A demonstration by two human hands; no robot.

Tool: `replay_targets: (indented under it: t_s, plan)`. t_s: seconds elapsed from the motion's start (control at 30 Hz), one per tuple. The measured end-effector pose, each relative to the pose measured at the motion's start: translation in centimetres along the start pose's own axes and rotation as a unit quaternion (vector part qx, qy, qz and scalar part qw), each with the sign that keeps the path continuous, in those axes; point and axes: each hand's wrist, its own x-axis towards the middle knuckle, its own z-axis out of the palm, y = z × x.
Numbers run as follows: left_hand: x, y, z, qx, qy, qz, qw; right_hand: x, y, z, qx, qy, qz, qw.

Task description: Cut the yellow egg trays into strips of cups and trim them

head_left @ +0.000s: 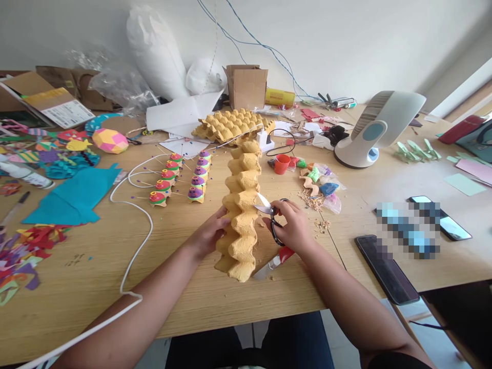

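Observation:
A long yellow piece of egg carton [240, 215] stands out from the table in front of me, its bumps running lengthwise. My left hand [212, 229] grips its left side, some fingers hidden behind it. In my right hand [291, 224] is a pair of scissors [275, 218] with black handles, the blades parted at the carton's right edge. Below that hand lies a utility knife [272, 264] with a red handle on the wood. Beyond my left hand, two rows of painted egg-cup figures [165, 179] carry pins with coloured heads.
More egg carton [234, 125] lies at the back, near a white power plug [264, 139]. A red cup [282, 163] and bagged clay [328, 188] sit to the right. A white fan [374, 130] and phones [386, 267] stand farther right. A white cable [149, 220] crosses the left side.

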Motion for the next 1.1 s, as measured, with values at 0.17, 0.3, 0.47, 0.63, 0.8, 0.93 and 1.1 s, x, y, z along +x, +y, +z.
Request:
replay_targets:
  t_s: [0.17,0.3,0.47,0.63,0.8,0.93,1.1]
  plan:
    - [0.1,-0.1,0.3,-0.002,0.041,0.032,0.999,0.0,0.3,0.3,0.063,-0.029,0.101,0.992]
    - [0.2,0.1,0.6,0.009,0.057,0.051,0.997,0.0,0.8,0.7,0.176,-0.095,0.178,0.963]
    - [0.4,0.1,0.8,0.026,0.074,0.065,0.995,-0.1,0.5,1.0,0.345,-0.145,0.199,0.906]
    - [0.5,0.2,1.1,0.032,0.092,0.088,0.991,-0.4,-0.5,0.9,0.356,-0.161,0.199,0.899]
    - [0.3,0.3,1.2,0.033,0.089,0.091,0.991,-0.7,-0.5,0.3,0.269,-0.16,0.125,0.941]
    - [-0.2,0.5,1.3,0.025,0.086,0.071,0.993,-0.6,-0.1,0.0,0.151,-0.156,0.013,0.976]
    - [-0.4,0.8,1.0,-0.028,0.091,-0.026,0.995,-0.5,0.1,0.2,0.07,-0.155,-0.017,0.985]
